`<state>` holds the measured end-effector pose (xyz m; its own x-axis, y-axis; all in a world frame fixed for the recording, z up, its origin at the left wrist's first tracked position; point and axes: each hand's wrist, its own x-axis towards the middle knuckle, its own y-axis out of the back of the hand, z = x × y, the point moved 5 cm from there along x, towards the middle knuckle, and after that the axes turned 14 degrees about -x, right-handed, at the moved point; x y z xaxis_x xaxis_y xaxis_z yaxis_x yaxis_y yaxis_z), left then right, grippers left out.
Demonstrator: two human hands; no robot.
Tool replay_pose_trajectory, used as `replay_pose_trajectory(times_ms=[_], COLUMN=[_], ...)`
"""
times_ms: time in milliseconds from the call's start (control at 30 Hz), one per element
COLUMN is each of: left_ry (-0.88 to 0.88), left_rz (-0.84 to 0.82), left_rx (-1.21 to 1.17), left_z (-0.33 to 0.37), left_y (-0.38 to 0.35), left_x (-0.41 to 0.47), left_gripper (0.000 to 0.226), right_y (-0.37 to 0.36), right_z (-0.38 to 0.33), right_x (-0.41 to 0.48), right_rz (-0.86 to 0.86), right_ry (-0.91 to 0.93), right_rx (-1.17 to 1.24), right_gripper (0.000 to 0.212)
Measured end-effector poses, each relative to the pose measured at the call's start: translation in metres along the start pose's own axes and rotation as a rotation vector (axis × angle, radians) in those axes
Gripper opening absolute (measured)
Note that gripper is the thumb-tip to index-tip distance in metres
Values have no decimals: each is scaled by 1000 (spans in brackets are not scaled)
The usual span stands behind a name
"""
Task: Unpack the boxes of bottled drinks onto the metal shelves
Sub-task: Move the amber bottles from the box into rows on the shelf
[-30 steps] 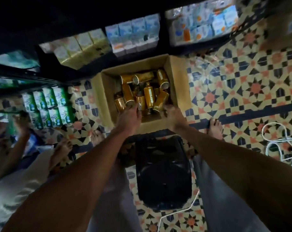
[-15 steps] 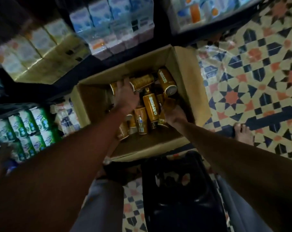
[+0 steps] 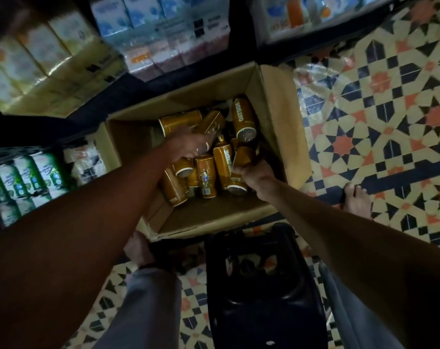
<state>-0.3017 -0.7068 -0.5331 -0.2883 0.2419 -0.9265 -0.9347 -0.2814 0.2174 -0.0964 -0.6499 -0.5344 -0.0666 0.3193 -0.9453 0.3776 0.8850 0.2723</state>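
Bottles point(image 3: 206, 176) in box point(image 3: 277, 109) are gripped by left hand point(image 3: 186, 147), right hand point(image 3: 256, 175).

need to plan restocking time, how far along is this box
Done: the cardboard box is open, its near floor already bare. In hand: left grip holds a rear bottle, right grip holds a near bottle. Left: roughly ten gold bottles still lie inside.

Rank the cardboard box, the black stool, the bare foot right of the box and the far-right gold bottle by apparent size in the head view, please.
1. cardboard box
2. black stool, though nearer and cropped
3. bare foot and gold bottle: alike, unranked
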Motion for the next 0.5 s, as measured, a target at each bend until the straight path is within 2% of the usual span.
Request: replay_pose_trajectory(times_ms=[67,133,233,367,433,500], left_ry=[104,145,176,170,144,162], left_rz=[-187,-273,-323,-345,-361,-382], left_rx=[-251,-366,-501,-595,-561,-544], left_z=[-14,-24,-34,-38,-39,-41], left_y=[-4,-8,-18,-21,-19,-16], left_x=[-22,-44,-70,-104,-120,-135], left_gripper=[40,34,30,35,51,85], right_y=[-2,-3,1,7,13,15], right_z=[0,-3,-14,-18,-18,-15], right_x=[-10,-19,-35,-64,-86,-106], right_rz=[-37,-57,-64,-126,-175,-243], right_ry=[-20,-18,23,74,136,174], right_rx=[28,88,112,168,175,204], right_gripper=[82,77,63,64,67,71])
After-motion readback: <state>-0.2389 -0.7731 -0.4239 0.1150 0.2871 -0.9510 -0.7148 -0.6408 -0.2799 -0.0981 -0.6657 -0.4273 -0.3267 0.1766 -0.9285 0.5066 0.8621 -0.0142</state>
